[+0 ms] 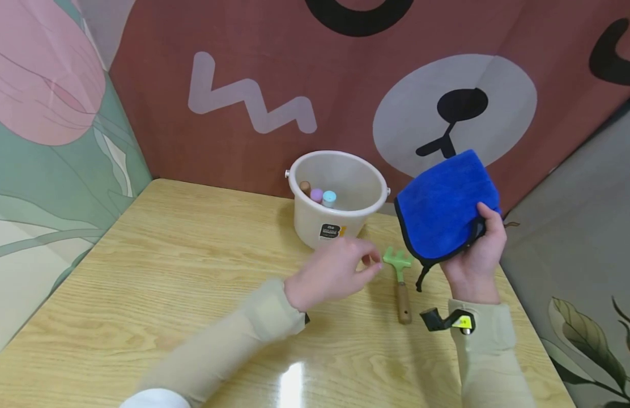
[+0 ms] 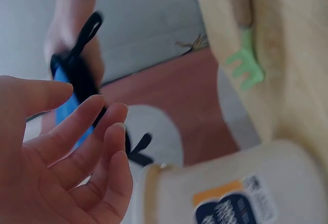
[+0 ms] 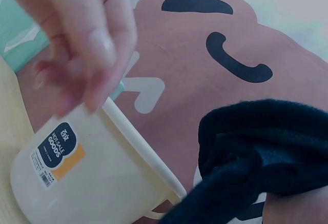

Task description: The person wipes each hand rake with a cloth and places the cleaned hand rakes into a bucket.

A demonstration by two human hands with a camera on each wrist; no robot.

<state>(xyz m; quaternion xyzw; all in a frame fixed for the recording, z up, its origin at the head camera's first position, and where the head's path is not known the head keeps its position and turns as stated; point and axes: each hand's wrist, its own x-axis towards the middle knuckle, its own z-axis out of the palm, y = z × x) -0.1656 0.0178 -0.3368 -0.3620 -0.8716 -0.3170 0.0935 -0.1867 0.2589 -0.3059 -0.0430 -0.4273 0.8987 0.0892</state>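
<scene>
My right hand (image 1: 473,269) grips a folded blue cloth (image 1: 442,207) with black edging, its thumb over the near side, held up at the right of the table. A black loop (image 2: 88,33) dangles from the cloth's corner. In the right wrist view, the cloth (image 3: 256,147) looks dark and covers most of that hand. My left hand (image 1: 335,269) hovers in front of the bucket with loosely bent fingers and nothing in them. Just right of it lies a small green rake (image 1: 398,262) with a wooden handle, fork end toward the back.
The off-white bucket (image 1: 307,224) stands at the back of the table (image 1: 167,272), against a cartoon-bear backdrop. Inside it show a brown end (image 1: 305,187), a purple end (image 1: 316,195) and a light blue end (image 1: 329,197). Fabric walls close off the left and right sides.
</scene>
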